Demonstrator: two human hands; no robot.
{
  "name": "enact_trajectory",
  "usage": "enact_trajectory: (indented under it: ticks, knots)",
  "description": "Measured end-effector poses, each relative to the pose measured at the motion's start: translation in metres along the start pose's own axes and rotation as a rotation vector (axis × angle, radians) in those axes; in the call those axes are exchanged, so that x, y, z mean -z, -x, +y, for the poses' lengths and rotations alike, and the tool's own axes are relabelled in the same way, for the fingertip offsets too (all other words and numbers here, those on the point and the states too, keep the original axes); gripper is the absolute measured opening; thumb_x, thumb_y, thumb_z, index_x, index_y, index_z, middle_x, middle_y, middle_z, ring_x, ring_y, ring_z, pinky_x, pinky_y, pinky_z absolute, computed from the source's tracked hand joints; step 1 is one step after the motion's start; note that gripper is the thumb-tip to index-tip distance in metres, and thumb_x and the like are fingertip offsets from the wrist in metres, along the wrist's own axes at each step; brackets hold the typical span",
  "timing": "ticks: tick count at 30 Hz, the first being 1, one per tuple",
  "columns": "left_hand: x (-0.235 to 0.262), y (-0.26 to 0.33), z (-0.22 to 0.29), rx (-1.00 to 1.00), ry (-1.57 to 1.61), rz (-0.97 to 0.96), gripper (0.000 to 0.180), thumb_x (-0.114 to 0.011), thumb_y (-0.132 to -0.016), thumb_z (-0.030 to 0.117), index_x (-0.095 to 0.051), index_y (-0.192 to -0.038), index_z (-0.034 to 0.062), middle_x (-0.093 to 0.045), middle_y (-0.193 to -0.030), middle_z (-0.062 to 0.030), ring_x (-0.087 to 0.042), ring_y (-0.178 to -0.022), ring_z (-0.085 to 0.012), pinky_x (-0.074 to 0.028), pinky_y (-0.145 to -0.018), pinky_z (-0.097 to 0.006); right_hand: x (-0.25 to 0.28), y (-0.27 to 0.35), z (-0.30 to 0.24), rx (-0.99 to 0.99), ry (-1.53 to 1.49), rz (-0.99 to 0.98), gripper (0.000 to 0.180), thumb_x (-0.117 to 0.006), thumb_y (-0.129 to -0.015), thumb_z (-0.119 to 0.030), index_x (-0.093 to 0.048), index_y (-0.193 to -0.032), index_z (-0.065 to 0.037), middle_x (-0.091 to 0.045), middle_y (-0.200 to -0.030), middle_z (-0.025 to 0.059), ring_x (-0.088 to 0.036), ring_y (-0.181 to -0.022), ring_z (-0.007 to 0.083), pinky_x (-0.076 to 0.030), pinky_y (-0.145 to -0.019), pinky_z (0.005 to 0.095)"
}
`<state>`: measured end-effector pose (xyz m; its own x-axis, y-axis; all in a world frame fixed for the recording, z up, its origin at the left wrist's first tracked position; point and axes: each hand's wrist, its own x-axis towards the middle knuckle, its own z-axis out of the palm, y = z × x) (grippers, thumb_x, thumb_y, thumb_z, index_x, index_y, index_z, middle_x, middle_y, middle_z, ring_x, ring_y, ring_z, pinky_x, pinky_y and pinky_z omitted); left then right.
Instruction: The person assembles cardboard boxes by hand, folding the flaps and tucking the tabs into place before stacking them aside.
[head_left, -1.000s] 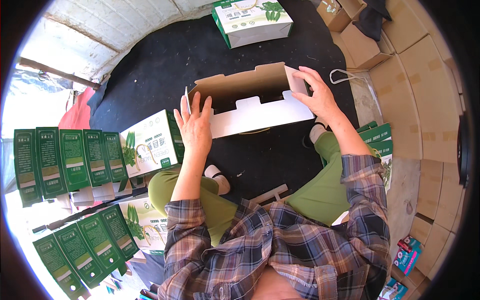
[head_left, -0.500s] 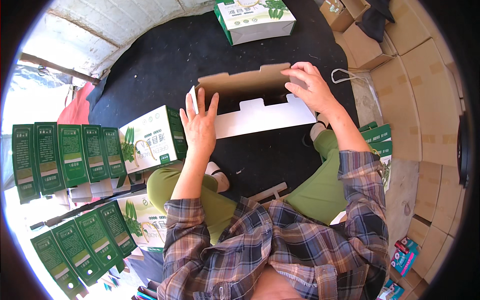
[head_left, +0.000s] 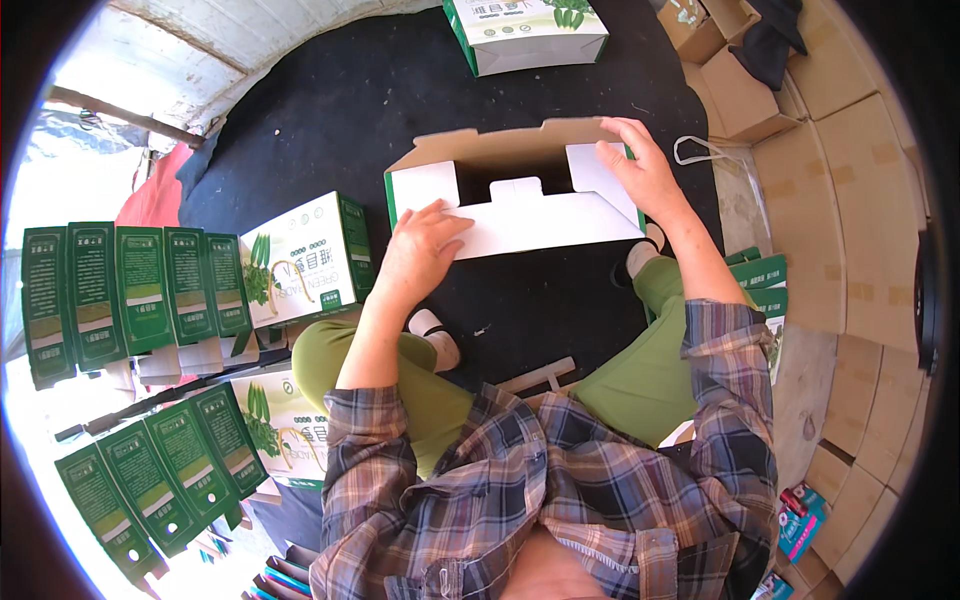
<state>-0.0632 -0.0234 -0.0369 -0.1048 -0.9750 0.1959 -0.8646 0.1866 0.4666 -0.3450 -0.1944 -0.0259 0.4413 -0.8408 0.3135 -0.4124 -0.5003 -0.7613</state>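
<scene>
An open carton, white and tan inside with green at its outer edges, stands between my knees. Both of its side flaps lean inward, and the notched front flap slopes over the dark opening. My left hand rests on the near left corner, its fingers loosely bent and apart on the white front flap. At the far right corner, my right hand has its fingers stretched along the edge and its thumb by the right side flap. The tan back flap stands up behind.
A finished-looking white and green carton lies on the black ground sheet ahead. Printed cartons and rows of green-sided cartons stand at my left. Brown cardboard boxes are stacked along the right.
The side flaps have folded inward, and the front flap now tilts over the opening. My left hand has moved from the left side down onto the front flap; my right hand has shifted slightly right.
</scene>
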Motion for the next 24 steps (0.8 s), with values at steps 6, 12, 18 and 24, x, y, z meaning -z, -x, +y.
enact_trajectory:
  ticks: [6, 12, 18, 24]
  knots:
    - [0.006, -0.006, -0.016, 0.356, 0.274, 0.207, 0.013, -0.056, -0.079, 0.000, -0.066, -0.088, 0.0025, -0.066, -0.086, -0.0174, -0.065, -0.083, -0.0329, -0.051, -0.075, -0.037, 0.005, 0.006, 0.006, -0.242, -0.048, -0.153, 0.026, -0.068, -0.083, -0.028, -0.068, -0.089, -0.002, -0.061, -0.091, 0.0091, -0.059, -0.089, 0.0218, -0.045, -0.082, 0.0300]
    - [-0.003, -0.016, -0.017, 0.421, 0.072, 0.316, 0.041, -0.069, -0.077, 0.012, -0.058, -0.117, 0.0056, -0.054, -0.123, -0.0174, -0.054, -0.108, -0.0358, -0.046, -0.088, -0.044, -0.010, 0.020, 0.009, -0.045, 0.399, -0.238, 0.042, -0.073, -0.073, -0.023, -0.063, -0.112, -0.010, -0.054, -0.121, 0.0093, -0.046, -0.119, 0.0269, -0.043, -0.095, 0.0382]
    - [-0.020, -0.019, -0.024, 0.393, -0.025, 0.163, 0.075, -0.082, -0.068, 0.021, -0.050, -0.135, 0.0131, -0.039, -0.139, -0.0164, -0.039, -0.124, -0.0414, -0.039, -0.103, -0.047, -0.017, 0.027, -0.001, -0.105, 0.660, -0.201, 0.067, -0.075, -0.071, -0.026, -0.051, -0.132, -0.014, -0.047, -0.133, 0.0135, -0.036, -0.130, 0.0315, -0.038, -0.102, 0.0418]
    - [-0.020, -0.023, -0.007, 0.540, -0.092, 0.050, 0.073, -0.085, -0.061, 0.018, -0.054, -0.127, 0.0133, -0.042, -0.133, -0.0142, -0.041, -0.121, -0.0381, -0.048, -0.094, -0.044, -0.023, 0.032, 0.005, -0.111, 0.633, -0.238, 0.065, -0.081, -0.066, -0.026, -0.055, -0.124, -0.014, -0.051, -0.122, 0.0094, -0.044, -0.119, 0.0291, -0.044, -0.091, 0.0416]
